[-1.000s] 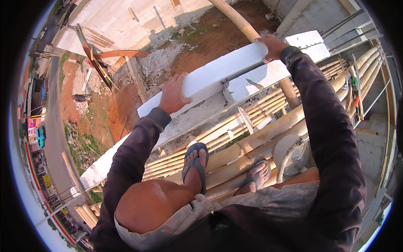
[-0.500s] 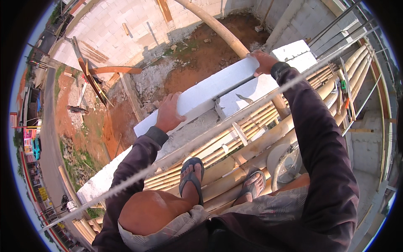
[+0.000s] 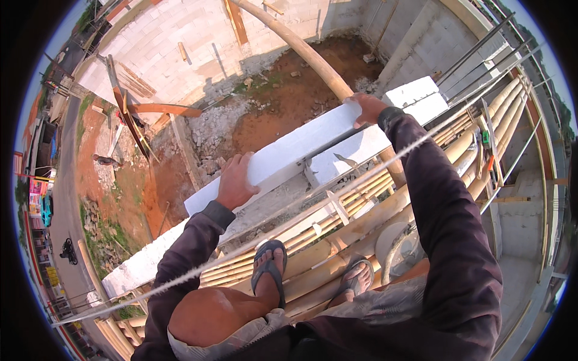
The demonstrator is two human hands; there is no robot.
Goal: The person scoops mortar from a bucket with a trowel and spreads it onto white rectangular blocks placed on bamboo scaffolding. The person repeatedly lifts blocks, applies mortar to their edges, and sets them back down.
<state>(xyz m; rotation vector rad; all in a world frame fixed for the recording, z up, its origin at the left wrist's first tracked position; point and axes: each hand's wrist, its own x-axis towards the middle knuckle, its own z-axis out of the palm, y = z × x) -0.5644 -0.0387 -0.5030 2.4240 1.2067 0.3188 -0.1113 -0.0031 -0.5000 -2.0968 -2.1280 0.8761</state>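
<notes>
A long white lightweight concrete block (image 3: 295, 149) lies along the top of a wall, slanting up to the right. My left hand (image 3: 236, 182) grips its left part, fingers over the far side and thumb on the near side. At its right end my right hand (image 3: 367, 111) is clasped round the edge, with some fingers hidden. A second white block (image 3: 352, 153) sits close along the near side, with a dark gap between the two. Further right rests another white block (image 3: 412, 96). A pale string (image 3: 415, 144) stretches across in front of the blocks.
I squat on bamboo poles (image 3: 313, 265) in sandals. A bucket (image 3: 394, 249) stands by my right foot, and hand tools (image 3: 486, 144) lie at right. A thick bamboo pole (image 3: 301, 45) runs beyond the wall. Far below are bare earth (image 3: 271, 117) and a road (image 3: 69, 204).
The view has shifted slightly, so most things sit a little lower left or higher. Both hands keep their grip on the long block, whose place on the wall looks nearly the same.
</notes>
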